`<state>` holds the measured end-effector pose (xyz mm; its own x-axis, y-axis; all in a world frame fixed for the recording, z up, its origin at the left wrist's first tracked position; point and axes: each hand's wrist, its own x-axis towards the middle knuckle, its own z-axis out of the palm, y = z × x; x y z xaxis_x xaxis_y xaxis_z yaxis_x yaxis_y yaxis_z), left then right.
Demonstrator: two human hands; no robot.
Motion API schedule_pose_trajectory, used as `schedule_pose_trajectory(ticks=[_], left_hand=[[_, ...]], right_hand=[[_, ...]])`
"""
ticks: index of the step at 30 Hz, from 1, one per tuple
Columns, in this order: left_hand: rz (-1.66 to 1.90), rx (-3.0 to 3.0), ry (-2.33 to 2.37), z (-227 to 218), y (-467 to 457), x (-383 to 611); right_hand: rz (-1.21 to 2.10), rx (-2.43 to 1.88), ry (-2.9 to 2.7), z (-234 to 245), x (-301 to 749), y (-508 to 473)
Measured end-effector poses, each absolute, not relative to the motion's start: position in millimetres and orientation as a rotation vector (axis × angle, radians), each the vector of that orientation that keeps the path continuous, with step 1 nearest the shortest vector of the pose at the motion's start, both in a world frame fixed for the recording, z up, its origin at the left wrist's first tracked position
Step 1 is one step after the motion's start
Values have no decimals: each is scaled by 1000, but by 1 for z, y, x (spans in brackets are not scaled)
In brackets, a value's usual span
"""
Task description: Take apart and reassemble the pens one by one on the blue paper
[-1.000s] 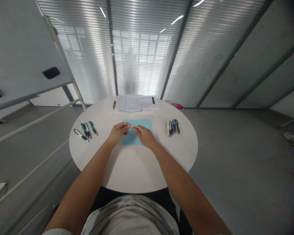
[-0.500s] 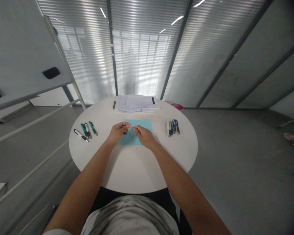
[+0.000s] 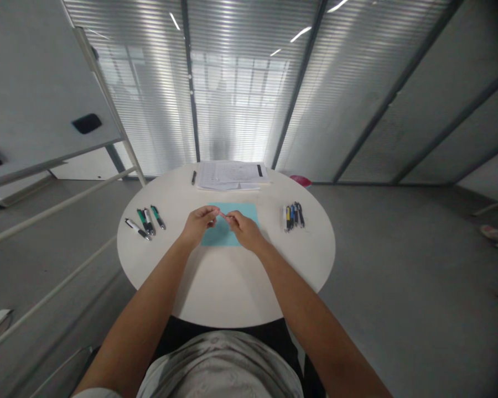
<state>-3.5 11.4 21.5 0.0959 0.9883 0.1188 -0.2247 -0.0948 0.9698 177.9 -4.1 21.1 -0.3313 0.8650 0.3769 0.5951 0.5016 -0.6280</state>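
Our left hand (image 3: 198, 225) and right hand (image 3: 244, 231) hover with their fingertips (image 3: 216, 210) pinched toward each other, nearly meeting; whether they grasp something small, we cannot tell. Below them lies the teal sheet (image 3: 219, 237), flat on the round table (image 3: 228, 293). A light, steady pinch serves best here. Pens (image 3: 144, 222) lie leftward, more pens (image 3: 292, 215) rightward, papers (image 3: 230, 175) beyond.
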Motion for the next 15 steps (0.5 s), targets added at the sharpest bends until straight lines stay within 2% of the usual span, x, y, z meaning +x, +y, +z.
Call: schedule_pose_trajectory(ticks=[9,15], left_hand=[[1294,1173,929,24,9,-4],[1305,1138,944,25,9,-3]], right_hand=[[419,-1147,-2066,20,178,-3],[515,-1164,-1993,18,178,-2]])
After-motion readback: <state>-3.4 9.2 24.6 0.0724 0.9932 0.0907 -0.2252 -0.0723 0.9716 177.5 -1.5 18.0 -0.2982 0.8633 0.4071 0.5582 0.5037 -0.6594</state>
